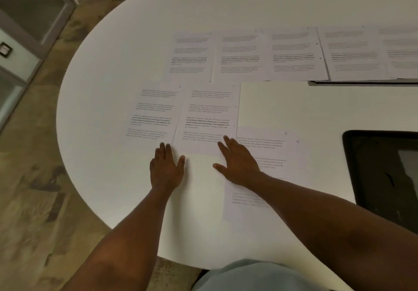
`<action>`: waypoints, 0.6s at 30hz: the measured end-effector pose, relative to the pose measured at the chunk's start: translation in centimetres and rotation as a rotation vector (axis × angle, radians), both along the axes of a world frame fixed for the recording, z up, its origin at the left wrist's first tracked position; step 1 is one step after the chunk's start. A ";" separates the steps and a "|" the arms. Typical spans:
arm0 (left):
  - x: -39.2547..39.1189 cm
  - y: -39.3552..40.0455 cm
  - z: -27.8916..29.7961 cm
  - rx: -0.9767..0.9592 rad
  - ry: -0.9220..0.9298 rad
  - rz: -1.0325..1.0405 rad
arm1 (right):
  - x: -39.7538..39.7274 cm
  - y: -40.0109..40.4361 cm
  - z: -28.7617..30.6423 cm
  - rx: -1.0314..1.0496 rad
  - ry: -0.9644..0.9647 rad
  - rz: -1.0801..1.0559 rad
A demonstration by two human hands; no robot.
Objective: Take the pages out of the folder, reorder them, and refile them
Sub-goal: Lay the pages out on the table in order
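Observation:
Printed pages lie spread on the white table [135, 59]. A far row holds several pages [239, 55]; the rightmost ones rest on the dark folder [339, 82], of which only an edge shows. Nearer lie two pages side by side: a left page [153, 114] and a middle page [208, 118]. A small stack of pages [269, 150] lies to the right under my right arm. My left hand [166, 168] rests flat on the table with its fingertips at the left page's lower corner. With straight fingers my right hand [237, 164] presses the middle page's lower right corner.
A black mat or tray [384, 173] sits at the table's right edge. The rounded table edge curves close on the left, with wooden floor [34, 177] beyond. A glass-fronted cabinet [27, 19] stands at the far left.

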State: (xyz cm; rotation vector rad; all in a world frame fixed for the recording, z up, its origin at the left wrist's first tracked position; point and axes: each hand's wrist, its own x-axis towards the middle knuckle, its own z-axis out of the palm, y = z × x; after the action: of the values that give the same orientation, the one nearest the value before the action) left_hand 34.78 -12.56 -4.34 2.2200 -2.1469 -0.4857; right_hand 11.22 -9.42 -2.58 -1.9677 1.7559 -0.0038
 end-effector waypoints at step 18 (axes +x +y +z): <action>5.0 -5.5 -2.9 0.064 -0.101 -0.014 | 4.8 -7.4 -3.7 0.031 0.053 0.138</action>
State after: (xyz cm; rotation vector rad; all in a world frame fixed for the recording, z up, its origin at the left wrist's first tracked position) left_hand 39.75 -18.02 -7.19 2.3119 -2.2276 -0.4597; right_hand 16.00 -16.84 -6.26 -2.0800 1.6393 0.1227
